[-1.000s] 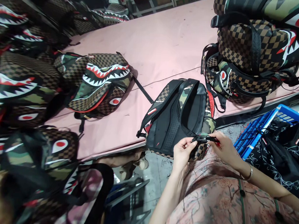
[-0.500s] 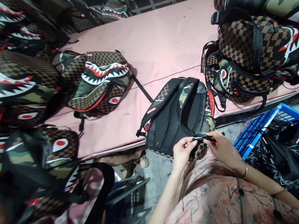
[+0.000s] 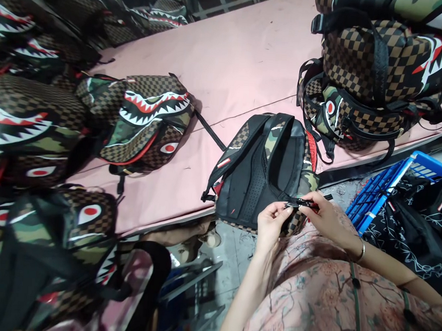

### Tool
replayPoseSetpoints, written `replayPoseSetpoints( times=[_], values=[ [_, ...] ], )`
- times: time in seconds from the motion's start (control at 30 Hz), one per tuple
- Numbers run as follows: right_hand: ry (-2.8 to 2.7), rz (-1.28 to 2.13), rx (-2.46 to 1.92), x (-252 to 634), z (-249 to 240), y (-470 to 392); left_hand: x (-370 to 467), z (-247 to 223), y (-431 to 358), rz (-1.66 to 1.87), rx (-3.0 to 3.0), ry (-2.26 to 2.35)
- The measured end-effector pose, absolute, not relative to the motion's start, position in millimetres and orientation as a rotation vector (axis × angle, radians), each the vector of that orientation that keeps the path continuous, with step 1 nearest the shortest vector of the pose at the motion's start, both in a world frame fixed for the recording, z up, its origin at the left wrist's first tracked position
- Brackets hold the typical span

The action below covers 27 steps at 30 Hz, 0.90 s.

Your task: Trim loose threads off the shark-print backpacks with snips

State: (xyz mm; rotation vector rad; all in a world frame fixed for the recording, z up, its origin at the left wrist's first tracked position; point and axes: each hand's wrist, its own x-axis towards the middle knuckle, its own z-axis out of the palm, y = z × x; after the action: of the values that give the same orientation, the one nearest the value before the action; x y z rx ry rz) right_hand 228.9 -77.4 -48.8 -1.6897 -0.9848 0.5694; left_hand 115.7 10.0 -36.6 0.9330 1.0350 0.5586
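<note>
A black and checkered backpack [image 3: 248, 179] lies back side up at the near edge of the pink table, its padded back and shoulder straps showing. Over its lower right part, my left hand [image 3: 272, 221] pinches one end of a black strap buckle [image 3: 296, 203]. The fingers of my right hand [image 3: 321, 211] are closed on the other end of the same buckle, against the strap. Both hands are close together, just in front of my floral clothing. The fingertips partly hide the buckle's small parts.
Stacked backpacks [image 3: 365, 64] stand at the right, above a blue crate [image 3: 376, 195] holding black bags. More shark-mouth backpacks [image 3: 149, 116] lie on the pink table [image 3: 243, 52] at the left. A backpack [image 3: 51, 255] and pink clothing of a person are at lower left.
My right fingers have shifted slightly left along the buckle. At lower left, the other person's backpack has moved, and its dark panel now shows more.
</note>
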Motion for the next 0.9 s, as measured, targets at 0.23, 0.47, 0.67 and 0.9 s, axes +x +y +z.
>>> replayPoseSetpoints(
  times=[0.23,0.47,0.67,0.9],
  values=[
    [-1.004,0.538,-1.725,247,-53,-81,113,-41,12,0.546,0.916,1.049],
    [-1.276,0.511,-1.873,250,-49,-89,114,-38,12,0.548,0.962,1.062],
    [-1.361,0.509,-1.842,250,-48,-83,112,-37,11,0.515,0.985,1.037],
    [-1.359,0.501,-1.79,254,-50,-78,111,-40,13,0.52,1.057,1.027]
  ],
)
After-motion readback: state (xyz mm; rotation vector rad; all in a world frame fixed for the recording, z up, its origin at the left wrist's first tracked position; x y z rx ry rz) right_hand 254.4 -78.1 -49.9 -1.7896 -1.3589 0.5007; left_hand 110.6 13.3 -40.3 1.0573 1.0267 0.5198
